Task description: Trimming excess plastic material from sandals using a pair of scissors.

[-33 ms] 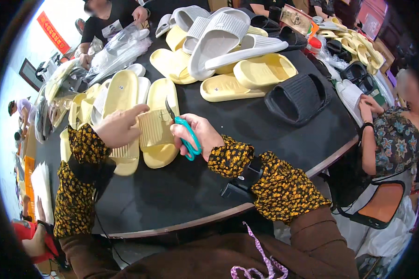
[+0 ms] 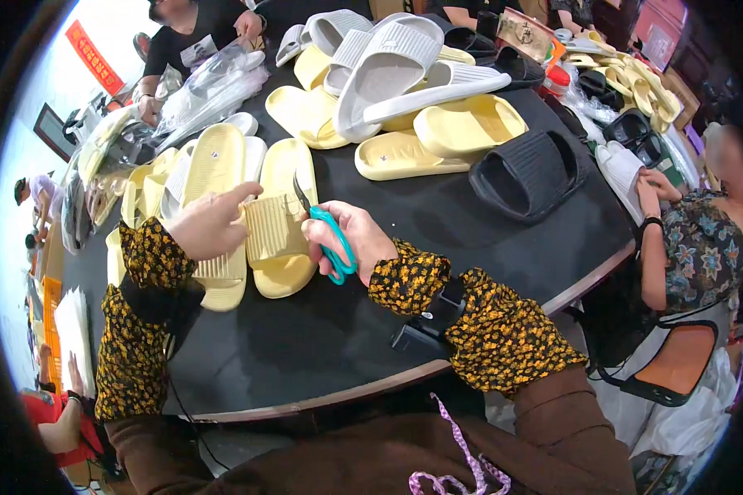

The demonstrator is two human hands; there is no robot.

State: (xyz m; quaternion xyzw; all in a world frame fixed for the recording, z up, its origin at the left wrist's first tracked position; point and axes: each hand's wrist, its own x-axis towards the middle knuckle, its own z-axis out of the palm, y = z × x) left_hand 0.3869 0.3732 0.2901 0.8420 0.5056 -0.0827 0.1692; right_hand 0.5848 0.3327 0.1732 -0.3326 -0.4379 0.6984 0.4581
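Observation:
Two pale yellow slide slippers lie side by side before me, the left slipper (image 2: 216, 157) and the right slipper (image 2: 282, 247), toes away from me. My left hand (image 2: 210, 227) rests over the strap of the left slipper. Its index finger stretches to the ribbed strap of the right one, while its other fingers are curled and partly hidden. In my right hand (image 2: 357, 235) is a pair of thread snips (image 2: 332, 245) with teal handles. Their dark curved blades point up and away, over the edge of the right slipper's strap.
Behind lies a heap of yellow and grey slippers (image 2: 392, 78), with a black slipper (image 2: 527, 177) at its right. Plastic-bagged slippers (image 2: 210, 91) lie at the far left. A co-worker (image 2: 693, 239) sits at the right, another person (image 2: 194, 41) opposite. The dark table (image 2: 305, 355) has a pale edge.

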